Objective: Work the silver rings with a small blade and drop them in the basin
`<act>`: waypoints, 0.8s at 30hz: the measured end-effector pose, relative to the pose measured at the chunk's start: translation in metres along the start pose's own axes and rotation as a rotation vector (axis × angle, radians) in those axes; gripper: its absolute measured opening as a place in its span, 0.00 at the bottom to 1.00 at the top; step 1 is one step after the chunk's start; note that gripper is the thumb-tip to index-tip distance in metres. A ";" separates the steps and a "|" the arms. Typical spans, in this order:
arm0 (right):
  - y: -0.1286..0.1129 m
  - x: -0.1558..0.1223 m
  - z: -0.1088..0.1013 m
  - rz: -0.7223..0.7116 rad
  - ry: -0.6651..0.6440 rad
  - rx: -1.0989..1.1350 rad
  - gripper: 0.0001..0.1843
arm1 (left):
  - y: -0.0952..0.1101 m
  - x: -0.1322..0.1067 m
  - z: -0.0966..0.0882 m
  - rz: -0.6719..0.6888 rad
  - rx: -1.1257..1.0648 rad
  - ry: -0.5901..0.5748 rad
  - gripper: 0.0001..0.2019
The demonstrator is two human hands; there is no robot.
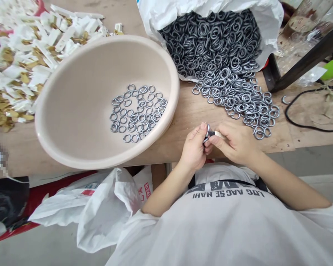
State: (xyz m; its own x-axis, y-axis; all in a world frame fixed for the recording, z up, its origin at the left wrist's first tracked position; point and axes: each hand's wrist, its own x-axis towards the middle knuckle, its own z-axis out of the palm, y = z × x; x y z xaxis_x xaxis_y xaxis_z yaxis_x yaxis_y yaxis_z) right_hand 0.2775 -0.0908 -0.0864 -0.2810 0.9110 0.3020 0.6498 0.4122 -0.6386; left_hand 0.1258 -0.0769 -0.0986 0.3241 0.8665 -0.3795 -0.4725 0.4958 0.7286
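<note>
My left hand (193, 148) pinches a grey ring (208, 128) between thumb and fingers, just over the table's front edge. Closed around a small tool (218, 134) with a pale handle and a dark, flat front part is my right hand (238, 142). The tool's dark part meets the ring; its exact kind is hidden by my fingers. To the left stands a large beige basin (72, 111) with many grey rings (141, 117) on its bottom. Beyond my right hand, a heap of similar rings (238, 92) spills from a white sack (155, 18) lying on its side.
White and tan plastic-looking pieces (44, 48) are piled at the far left of the wooden table (166, 147). At the right are a dark metal bar (308, 59), a black cable (302, 126) and clear plastic. White bags (105, 210) hang below the table's front edge.
</note>
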 end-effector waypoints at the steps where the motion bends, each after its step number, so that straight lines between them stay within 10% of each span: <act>1: -0.002 -0.002 0.000 -0.009 -0.008 -0.021 0.22 | -0.001 0.001 0.000 0.004 -0.003 0.003 0.27; 11: 0.037 0.031 0.000 0.296 -0.060 -0.307 0.26 | -0.005 -0.015 -0.007 -0.023 0.080 -0.180 0.24; 19: 0.056 0.096 0.020 0.277 -0.176 -0.667 0.18 | 0.009 -0.002 -0.024 0.033 0.025 0.007 0.17; 24: 0.053 0.082 0.011 0.270 -0.038 -0.326 0.12 | 0.016 0.008 -0.032 0.019 -0.053 0.087 0.14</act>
State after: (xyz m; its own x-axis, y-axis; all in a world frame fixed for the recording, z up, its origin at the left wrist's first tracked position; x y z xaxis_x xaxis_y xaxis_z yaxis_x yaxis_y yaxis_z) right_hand 0.2815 0.0058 -0.1038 -0.0918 0.9880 0.1239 0.8912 0.1370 -0.4324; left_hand 0.0951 -0.0604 -0.1081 0.2432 0.8764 -0.4157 -0.5215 0.4795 0.7058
